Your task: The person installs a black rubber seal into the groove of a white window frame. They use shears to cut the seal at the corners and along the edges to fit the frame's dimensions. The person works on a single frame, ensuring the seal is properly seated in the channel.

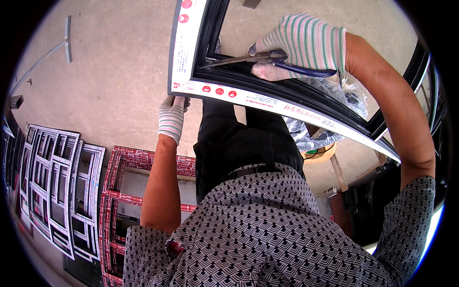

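In my right hand [306,45], gloved in striped knit, is a pair of scissors [275,60] with dark blue handles. The blades lie together and reach left into the inner corner of a black window frame [287,93], whose face carries white printed film. Under that same corner, my left hand [171,117], also gloved, is closed on the frame's lower edge; part of its fingers is hidden behind the frame. The frame slants across in front of my legs, its near side running down to the right.
Crumpled clear plastic wrap [313,136] lies beyond the frame, over a round tan object [320,153]. Red-wrapped frames [129,198] and white-and-black frames [52,172] stand at the left. A thin strip [45,52] lies on the concrete floor [114,81].
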The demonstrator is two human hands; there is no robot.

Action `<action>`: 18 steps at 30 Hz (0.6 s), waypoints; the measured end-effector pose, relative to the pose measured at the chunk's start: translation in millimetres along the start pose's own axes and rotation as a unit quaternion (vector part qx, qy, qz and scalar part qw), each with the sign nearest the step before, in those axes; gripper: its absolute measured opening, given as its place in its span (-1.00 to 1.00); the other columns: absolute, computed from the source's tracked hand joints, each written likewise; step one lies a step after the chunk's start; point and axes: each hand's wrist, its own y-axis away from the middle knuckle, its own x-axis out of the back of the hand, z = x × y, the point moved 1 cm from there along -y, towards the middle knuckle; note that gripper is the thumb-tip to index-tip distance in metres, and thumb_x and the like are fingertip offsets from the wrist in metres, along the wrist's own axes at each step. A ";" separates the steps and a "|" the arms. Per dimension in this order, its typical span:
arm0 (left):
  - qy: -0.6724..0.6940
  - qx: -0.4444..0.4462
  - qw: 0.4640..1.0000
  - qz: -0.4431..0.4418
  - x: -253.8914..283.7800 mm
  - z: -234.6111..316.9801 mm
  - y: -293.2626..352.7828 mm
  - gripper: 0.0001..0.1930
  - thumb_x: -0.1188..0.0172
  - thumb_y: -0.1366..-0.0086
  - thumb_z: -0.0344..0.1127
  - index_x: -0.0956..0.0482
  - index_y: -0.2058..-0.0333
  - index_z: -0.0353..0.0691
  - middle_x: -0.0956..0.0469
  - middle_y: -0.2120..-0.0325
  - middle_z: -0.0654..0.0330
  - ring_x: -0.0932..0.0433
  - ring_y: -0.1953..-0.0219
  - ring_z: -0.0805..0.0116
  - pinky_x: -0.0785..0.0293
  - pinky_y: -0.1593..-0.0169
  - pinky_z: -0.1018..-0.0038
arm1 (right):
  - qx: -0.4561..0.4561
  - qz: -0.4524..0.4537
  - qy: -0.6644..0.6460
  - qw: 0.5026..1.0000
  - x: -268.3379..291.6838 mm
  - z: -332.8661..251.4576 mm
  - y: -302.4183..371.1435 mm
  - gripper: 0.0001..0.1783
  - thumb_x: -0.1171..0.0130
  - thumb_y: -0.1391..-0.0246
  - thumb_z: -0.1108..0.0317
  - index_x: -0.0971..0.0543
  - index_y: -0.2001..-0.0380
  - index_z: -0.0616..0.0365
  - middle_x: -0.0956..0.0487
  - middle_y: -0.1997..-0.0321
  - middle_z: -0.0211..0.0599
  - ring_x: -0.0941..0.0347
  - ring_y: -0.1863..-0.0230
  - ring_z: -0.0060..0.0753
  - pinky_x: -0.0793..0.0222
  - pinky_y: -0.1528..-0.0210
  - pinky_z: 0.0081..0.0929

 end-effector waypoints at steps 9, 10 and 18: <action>0.003 0.003 1.000 0.003 0.0 -3.2 -2.1 -0.76 -0.17 -0.50 -0.27 -0.67 0.13 -0.34 -0.67 0.36 0.24 -0.55 0.38 0.55 -0.45 0.28 0.58 | 0.049 0.058 0.052 0.996 -15.9 8.0 0.3 -0.30 -0.03 -0.33 -0.37 -0.75 0.05 0.05 -0.76 0.33 -0.13 -0.73 0.31 -0.08 -0.67 0.24 -0.34; 0.006 0.002 1.000 0.002 -0.2 -3.4 -2.8 -0.77 -0.18 -0.50 -0.27 -0.67 0.13 -0.34 -0.67 0.36 0.24 -0.55 0.38 0.55 -0.45 0.28 0.58 | 0.060 0.058 0.057 0.995 -15.5 7.9 0.9 -0.31 -0.01 -0.35 -0.35 -0.75 0.05 0.05 -0.75 0.33 -0.12 -0.73 0.31 -0.07 -0.66 0.24 -0.34; -0.010 0.002 1.000 0.008 7.3 -15.2 -7.2 -0.75 -0.19 -0.50 -0.24 -0.64 0.07 -0.34 -0.70 0.34 0.19 -0.62 0.35 0.47 -0.53 0.27 0.56 | 0.057 0.023 0.147 0.987 -22.6 12.0 -7.0 -0.54 -0.05 -0.42 -0.06 -0.72 0.03 0.07 -0.73 0.38 -0.09 -0.73 0.35 -0.09 -0.64 0.30 -0.36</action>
